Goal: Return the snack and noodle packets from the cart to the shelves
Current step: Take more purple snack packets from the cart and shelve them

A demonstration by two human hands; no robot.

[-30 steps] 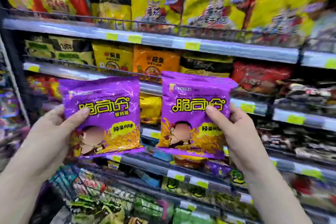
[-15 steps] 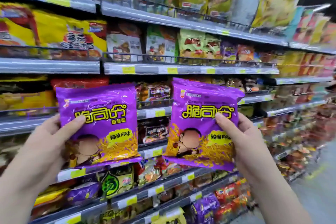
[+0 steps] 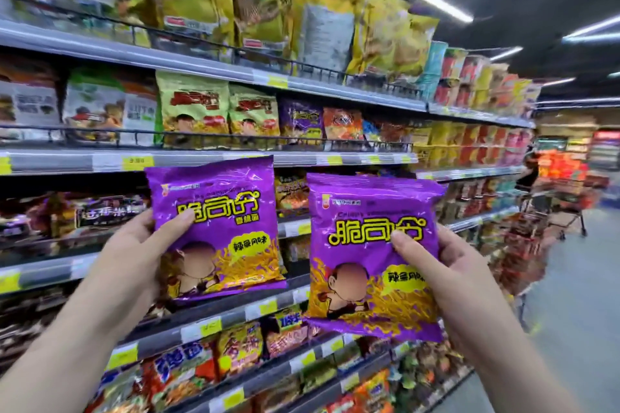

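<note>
Count: two purple packets, one per hand. The left hand (image 3: pixel 134 255) pinches the left purple packet (image 3: pixel 221 211) at its left edge, thumb on the front, fingers behind. The right hand (image 3: pixel 446 271) grips the right purple packet (image 3: pixel 365 245) at its right edge, thumb across the print, fingers curled behind. Both packets are upright, near, apart from each other and held in front of the shelves (image 3: pixel 201 157), hiding part of the middle tiers. On the tier above: two green packets (image 3: pixel 193 107), then one matching shelf packet (image 3: pixel 302 119) just right of them, behind a black wire rail (image 3: pixel 235 137). The top tier holds large yellow bags (image 3: pixel 261 0). Far right: what looks like a cart (image 3: pixel 570 211), blurred.
</note>
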